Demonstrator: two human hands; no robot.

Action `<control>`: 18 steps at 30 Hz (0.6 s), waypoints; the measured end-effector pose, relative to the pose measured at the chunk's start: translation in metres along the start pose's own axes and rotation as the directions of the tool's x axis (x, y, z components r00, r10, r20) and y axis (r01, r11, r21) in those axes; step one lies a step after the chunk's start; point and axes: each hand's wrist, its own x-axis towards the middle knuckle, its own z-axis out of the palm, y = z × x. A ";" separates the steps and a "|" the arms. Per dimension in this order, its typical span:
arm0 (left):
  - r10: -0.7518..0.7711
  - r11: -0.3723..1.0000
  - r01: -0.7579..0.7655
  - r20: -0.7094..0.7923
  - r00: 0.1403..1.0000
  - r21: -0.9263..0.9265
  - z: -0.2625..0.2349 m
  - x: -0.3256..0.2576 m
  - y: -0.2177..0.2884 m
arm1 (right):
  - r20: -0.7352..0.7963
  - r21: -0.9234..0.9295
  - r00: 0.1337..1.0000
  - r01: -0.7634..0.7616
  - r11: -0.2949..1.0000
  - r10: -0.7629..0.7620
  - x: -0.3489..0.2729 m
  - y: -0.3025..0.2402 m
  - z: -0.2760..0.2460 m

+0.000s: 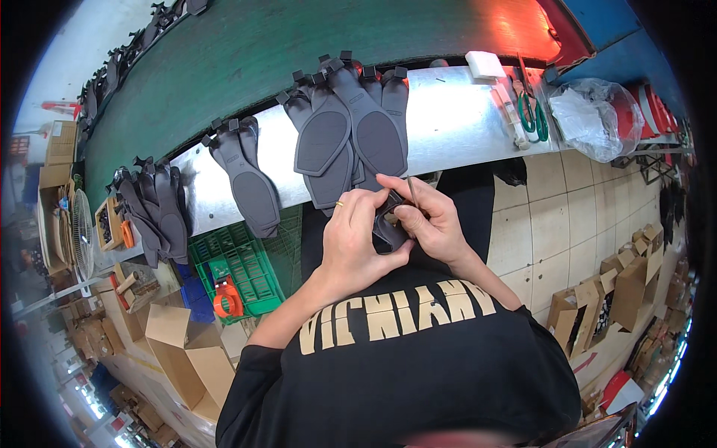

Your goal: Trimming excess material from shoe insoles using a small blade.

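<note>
Close to my chest, my left hand (349,237) is closed on a small dark curved part (388,233) with an opening through it; its kind I cannot make out. My right hand (435,226) grips a thin, pointed metal tool (412,192) between thumb and fingers, and its fingertips meet the same part. Just beyond both hands lies a pile of dark grey paddle-shaped pieces (323,142), with black clips at their narrow far ends. Some of their broad ends hang over the near edge of the metal table (448,112).
More paddle-shaped pieces lie leftward (254,194). Green-handled scissors (532,116), a white block (485,65) and a clear plastic bag (590,116) sit at the right. A green belt (246,82) runs behind. Below left are a green crate (254,257) and cardboard boxes (183,351).
</note>
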 end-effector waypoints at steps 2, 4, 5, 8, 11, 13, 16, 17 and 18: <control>0.016 1.000 -0.016 -0.008 1.000 0.001 0.001 0.000 -0.001 | -0.048 0.021 0.998 -0.037 0.999 0.038 0.001 -0.003 0.002; 0.032 0.999 -0.032 -0.015 0.999 0.001 0.003 0.000 -0.002 | -0.085 0.019 0.995 -0.041 0.999 0.043 -0.003 -0.001 0.006; 0.041 0.999 -0.041 -0.029 0.999 -0.003 0.005 -0.001 -0.001 | -0.117 0.020 0.992 -0.047 0.999 0.049 -0.004 0.000 0.008; -0.004 0.998 0.004 -0.016 1.000 -0.057 0.006 -0.002 -0.001 | -0.129 0.044 0.992 0.003 0.999 0.003 -0.003 0.004 0.010; -0.146 0.955 0.167 0.100 0.984 -0.247 -0.001 0.000 -0.009 | -0.057 0.195 0.982 -0.168 0.966 0.182 0.004 0.010 0.005; -0.225 0.888 0.285 0.200 0.954 -0.361 -0.009 -0.001 -0.016 | -0.043 0.264 0.983 -0.163 0.951 0.180 0.007 0.007 0.005; -0.365 0.577 0.526 0.378 0.851 -0.625 -0.016 -0.002 -0.023 | 0.033 0.121 0.978 -0.206 0.971 0.204 0.009 0.006 0.007; -0.369 0.581 0.529 0.379 0.848 -0.618 -0.017 -0.002 -0.023 | 0.034 0.130 0.979 -0.205 0.970 0.202 0.009 0.008 0.011; -0.380 0.537 0.539 0.384 0.842 -0.649 -0.018 -0.002 -0.024 | 0.014 0.130 0.977 -0.211 0.969 0.211 0.009 0.010 0.014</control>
